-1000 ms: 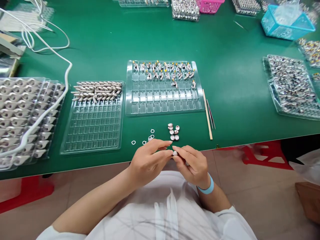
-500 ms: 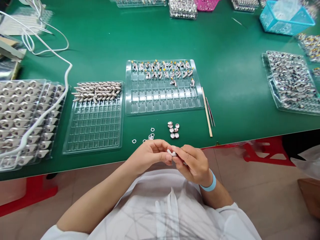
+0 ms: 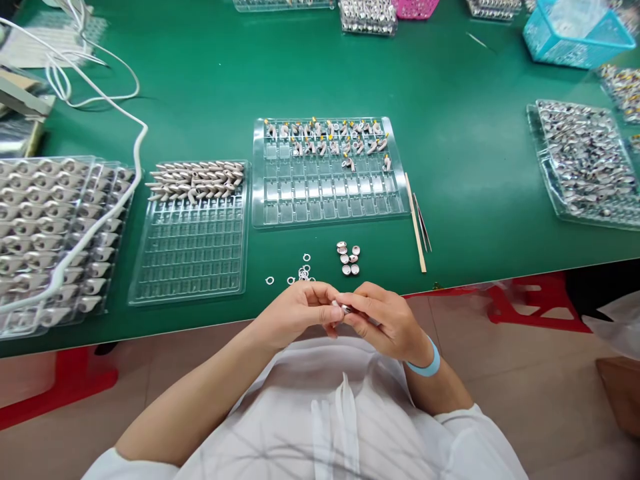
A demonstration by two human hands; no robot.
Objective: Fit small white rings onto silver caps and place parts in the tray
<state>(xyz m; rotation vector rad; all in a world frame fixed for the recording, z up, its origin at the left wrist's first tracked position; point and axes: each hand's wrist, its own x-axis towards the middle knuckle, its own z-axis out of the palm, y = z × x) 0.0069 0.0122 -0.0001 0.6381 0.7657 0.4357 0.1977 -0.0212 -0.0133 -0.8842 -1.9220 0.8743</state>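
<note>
Between both hands, just off the table's front edge, is a small pale earbud shell with a shiny side. My left hand pinches its left end between thumb and fingers. From the right, my right hand grips the same shell, its fingers covering much of it. Past the fingertips lie several round silver-rimmed earbud caps. White rings are scattered beside them to the left. A clear tray behind holds rows of earbud pieces with yellow tips.
A wooden stick and tweezers lie right of the tray. To the left are a half-filled tray of stems, larger trays of shells and a white cable. At right stand a heaped parts tray and a blue basket.
My right hand has turned and its fingers now reach further over the shell. A shiny side of the piece shows where a pale side did before.
</note>
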